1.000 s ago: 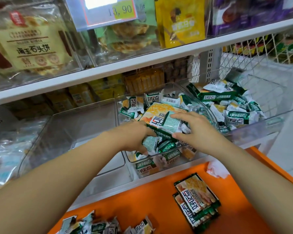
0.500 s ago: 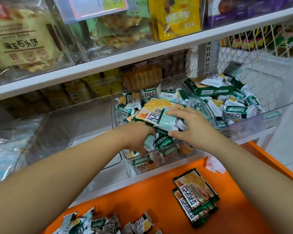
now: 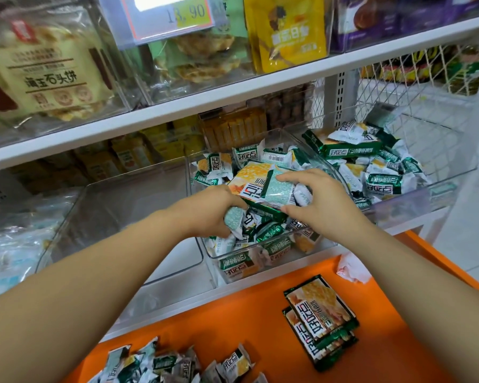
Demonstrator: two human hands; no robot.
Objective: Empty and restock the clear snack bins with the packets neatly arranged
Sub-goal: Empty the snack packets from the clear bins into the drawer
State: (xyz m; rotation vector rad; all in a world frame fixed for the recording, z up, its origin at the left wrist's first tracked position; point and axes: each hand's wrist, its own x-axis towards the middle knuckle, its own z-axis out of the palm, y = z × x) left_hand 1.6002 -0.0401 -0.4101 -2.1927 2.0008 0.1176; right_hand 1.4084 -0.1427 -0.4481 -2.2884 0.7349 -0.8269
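The middle clear bin [image 3: 208, 268] before me is heaped with jumbled green-and-white small packets [image 3: 215, 167], a large flat packet [image 3: 249, 179] tilted on top. The right bin [image 3: 440, 189] is heaped likewise. Two stacked flat packets [image 3: 320, 313] lie nearer me.

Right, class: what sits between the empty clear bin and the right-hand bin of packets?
Head view: the middle clear bin, heaped with green-and-white snack packets.

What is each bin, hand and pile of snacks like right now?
Left clear bin, empty.
Middle clear bin, full and jumbled.
Right clear bin, partly filled, jumbled.
Left hand, gripping small packets.
Right hand, gripping a pale green packet.
Flat packets, stacked.
Loose small packets, scattered.
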